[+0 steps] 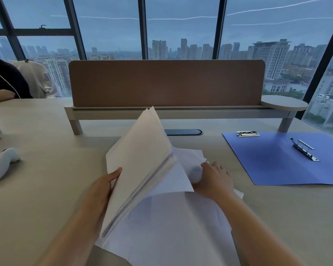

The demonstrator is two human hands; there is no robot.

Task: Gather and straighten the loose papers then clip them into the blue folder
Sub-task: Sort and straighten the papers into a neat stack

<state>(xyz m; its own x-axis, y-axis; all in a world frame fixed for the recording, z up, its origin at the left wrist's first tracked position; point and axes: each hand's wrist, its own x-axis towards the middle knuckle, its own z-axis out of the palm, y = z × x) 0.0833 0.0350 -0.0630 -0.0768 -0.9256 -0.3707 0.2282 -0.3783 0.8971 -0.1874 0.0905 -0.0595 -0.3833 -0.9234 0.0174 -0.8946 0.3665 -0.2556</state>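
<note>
My left hand (104,186) grips the gathered stack of papers (140,162), thumb curled over its near face, holding it tilted on its long edge above the desk (46,189) centre. My right hand (214,179) lies on the loose sheets (181,217) still spread flat toward the desk's near edge; whether its fingers pinch a sheet or merely press, I cannot tell. The blue folder (277,166) lies open at the right edge, its lever clip (305,149) raised.

Procedure, as I judge it: slide each remaining sheet under the stack, then knock the stack's lower edge on the desk until all corners align. Keep grip loose enough for sheets to settle.
</note>
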